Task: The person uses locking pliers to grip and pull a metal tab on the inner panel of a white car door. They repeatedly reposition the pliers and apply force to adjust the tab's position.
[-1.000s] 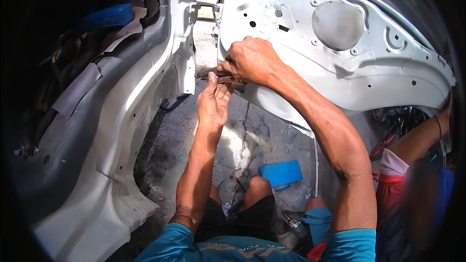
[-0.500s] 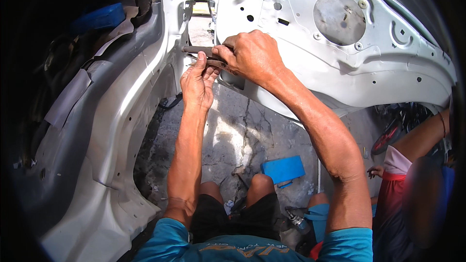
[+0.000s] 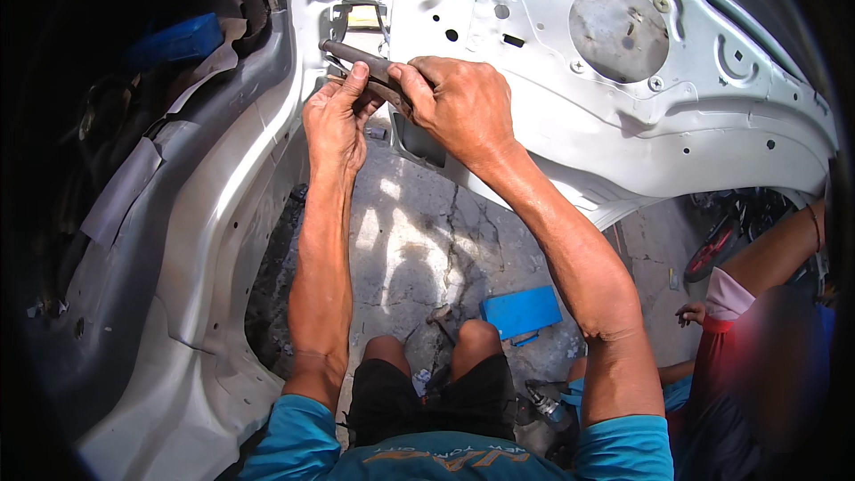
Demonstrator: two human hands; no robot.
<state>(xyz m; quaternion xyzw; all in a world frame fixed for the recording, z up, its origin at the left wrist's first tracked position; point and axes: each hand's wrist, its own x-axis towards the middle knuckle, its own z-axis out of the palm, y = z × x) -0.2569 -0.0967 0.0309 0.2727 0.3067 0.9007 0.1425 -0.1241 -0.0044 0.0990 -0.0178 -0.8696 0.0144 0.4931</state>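
A worn, dark brown hand tool (image 3: 356, 56) with two long arms, like pliers or snips, lies between my hands; its exact kind cannot be made out. My right hand (image 3: 470, 105) is closed around its right part, thumb along the top, hiding that end. My left hand (image 3: 336, 125) pinches it from below, thumb raised against the lower arm and fingers curled behind. The tool slants up to the left, its tip close to the silver door pillar (image 3: 303, 93). Behind my right hand stands a silver vehicle door panel (image 3: 552, 116), bare of trim.
A blue case (image 3: 521, 312) and a hammer (image 3: 443, 324) lie on the cracked concrete floor (image 3: 419, 240). Beside my right knee is a power tool (image 3: 545, 403). Another person in a red sleeve (image 3: 720, 334) sits at the right. A blue box (image 3: 183, 38) rests inside the vehicle.
Both hands have shifted a little left, carrying the tool. The tool has tilted, its left tip now higher than before.
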